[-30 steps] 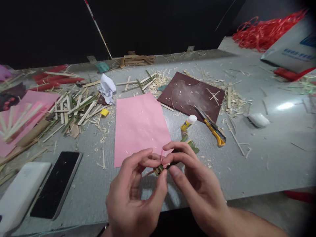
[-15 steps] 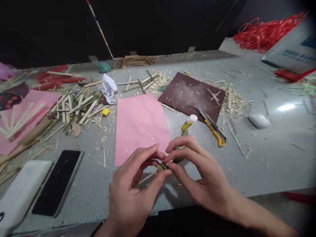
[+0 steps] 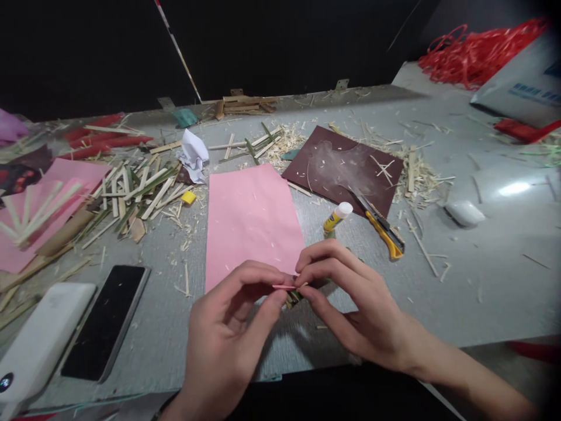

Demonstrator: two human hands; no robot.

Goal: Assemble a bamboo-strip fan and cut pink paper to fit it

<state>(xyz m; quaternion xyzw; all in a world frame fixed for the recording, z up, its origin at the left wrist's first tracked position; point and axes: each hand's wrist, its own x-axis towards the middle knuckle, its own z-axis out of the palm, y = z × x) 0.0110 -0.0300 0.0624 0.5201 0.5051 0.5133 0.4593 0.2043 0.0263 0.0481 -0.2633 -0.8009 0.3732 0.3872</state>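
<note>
Close to the table's front edge, my left hand [image 3: 239, 333] pinches a thin pinkish-red strip [image 3: 284, 287] between thumb and fingers. My right hand [image 3: 355, 304] is closed too, its thumb and fingertips meeting at the strip's right end on a small green-and-yellow bamboo piece [image 3: 293, 299]. The bamboo piece hangs just below the fingertips and is partly covered by them. Beyond my hands lies a pink paper sheet [image 3: 252, 222]. Past my right fingers stands a yellow glue stick [image 3: 335, 218] with a white cap, tilted.
A yellow utility knife [image 3: 381, 231] rests partly on a dark brown board [image 3: 346, 166]. Bamboo strips [image 3: 149, 181] and shavings are piled at the left. A black phone [image 3: 107, 321] and a white power bank [image 3: 46, 339] lie front left. Red plastic ribbon [image 3: 477, 55] sits back right.
My left thumb and fingers have shifted from the bamboo piece onto the strip. The strip has swung from slanting to nearly level. My right hand has barely moved.
</note>
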